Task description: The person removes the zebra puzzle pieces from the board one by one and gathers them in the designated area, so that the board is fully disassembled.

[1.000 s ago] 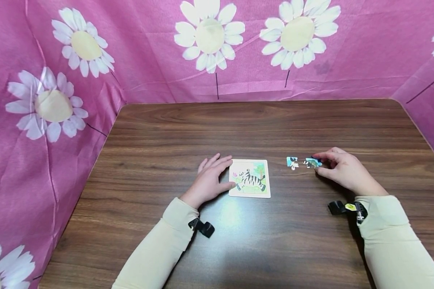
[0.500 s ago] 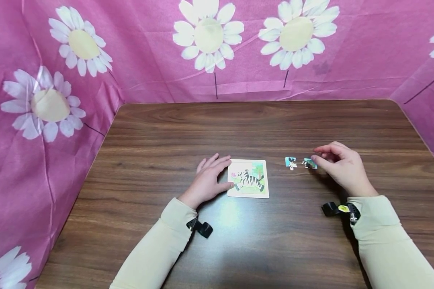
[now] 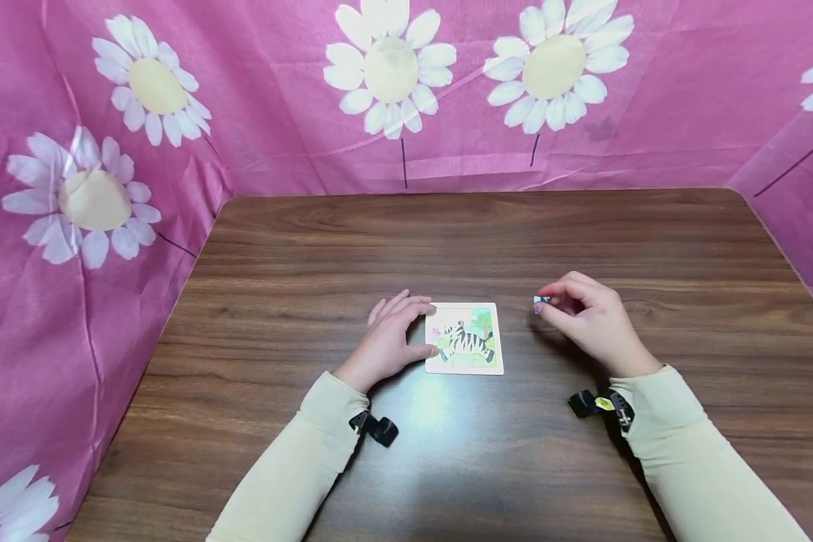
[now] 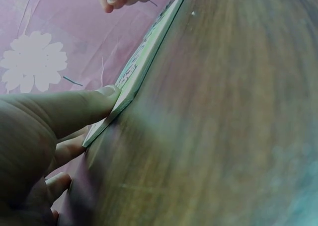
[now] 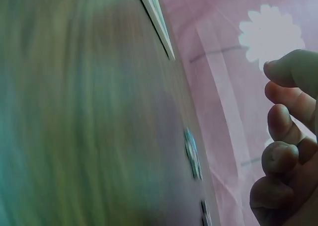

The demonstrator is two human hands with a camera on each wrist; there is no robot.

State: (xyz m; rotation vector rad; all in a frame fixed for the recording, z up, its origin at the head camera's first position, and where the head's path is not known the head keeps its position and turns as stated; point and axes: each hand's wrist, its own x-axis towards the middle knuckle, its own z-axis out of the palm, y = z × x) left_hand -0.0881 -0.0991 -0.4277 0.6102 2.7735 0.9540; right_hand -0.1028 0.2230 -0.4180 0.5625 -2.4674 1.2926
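A square zebra puzzle (image 3: pixel 464 339) in a pale frame lies flat on the table. My left hand (image 3: pixel 388 339) rests at its left side; the thumb (image 4: pixel 99 104) presses on the frame's edge and the index fingertip touches the upper left corner. To the right, my right hand (image 3: pixel 589 320) hovers with bent fingers over a small blue puzzle piece (image 3: pixel 540 302), partly hidden by thumb and index finger. In the right wrist view that piece (image 5: pixel 193 154) and a second puzzle piece (image 5: pixel 205 213) lie on the table, apart from the fingers. The hand hides the second piece in the head view.
The wood-grain table (image 3: pixel 345 241) has its far edge against a pink curtain (image 3: pixel 264 113) with white flowers. More of the curtain hangs at the left and right. A black strap with a camera (image 3: pixel 375 427) sits on the left wrist, and a similar one (image 3: pixel 599 404) on the right.
My right hand has let go of the right-hand puzzle piece and moved left over the other piece, covering the first from the head view. My left hand stays on the puzzle.
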